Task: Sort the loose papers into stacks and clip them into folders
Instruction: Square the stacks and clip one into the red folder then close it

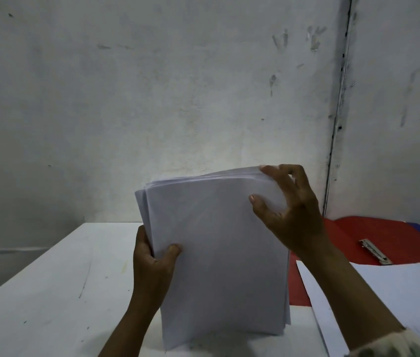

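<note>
Fingers (268, 172) of the right hand (291, 215) were curled over the top corner of a paper stack (219, 253) — held upright on the white worktop (49, 292) — while its left edge was gripped by the left hand (152, 261); a red folder (353, 238) lay beside it.

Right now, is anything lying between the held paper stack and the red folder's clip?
Yes. A second pile of white sheets lies on the open red folder, just short of its metal clip; the clip itself is uncovered.

2 hands (152, 264), 2 paper stacks (219, 253), 2 folders (353, 235), 1 metal clip (375, 251).
</note>
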